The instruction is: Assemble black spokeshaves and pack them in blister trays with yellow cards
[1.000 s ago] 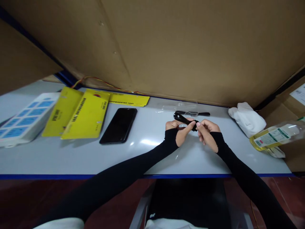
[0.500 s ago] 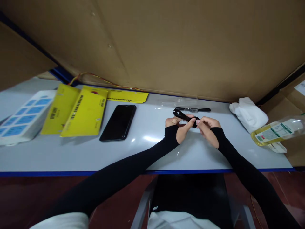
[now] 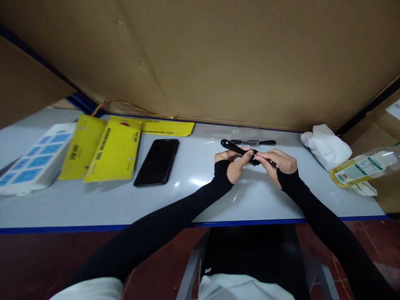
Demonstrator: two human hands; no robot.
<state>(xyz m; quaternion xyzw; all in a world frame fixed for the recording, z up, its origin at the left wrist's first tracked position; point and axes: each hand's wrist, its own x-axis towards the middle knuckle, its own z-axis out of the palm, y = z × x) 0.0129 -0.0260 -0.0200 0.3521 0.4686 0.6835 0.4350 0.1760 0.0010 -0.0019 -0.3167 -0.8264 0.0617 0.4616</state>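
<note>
A black spokeshave [image 3: 233, 146] is held between my hands above the table, one handle with a hole in its end pointing up and to the left. My left hand [image 3: 236, 164] is closed around its middle, the thumb pressing on top. At the middle part, the fingertips of my right hand [image 3: 275, 160] pinch; a small pale spot shows there, too small to name. Just behind my hands lies a second black tool [image 3: 267, 143] of similar shape, with clear plastic packaging [image 3: 243, 133] about it.
To the left are a black phone [image 3: 158, 162], yellow woodworking tool packages [image 3: 114, 150] and a white case with blue panels [image 3: 37, 158]. A white cloth [image 3: 326, 146] and a bottle of yellow liquid [image 3: 359, 168] are at the right. A cardboard wall [image 3: 218, 62] closes off the back.
The spokeshave's handle has swung slightly left and leans lower. My right hand has turned a little, its knuckles farther right, with the fingertips still at the tool's middle.
</note>
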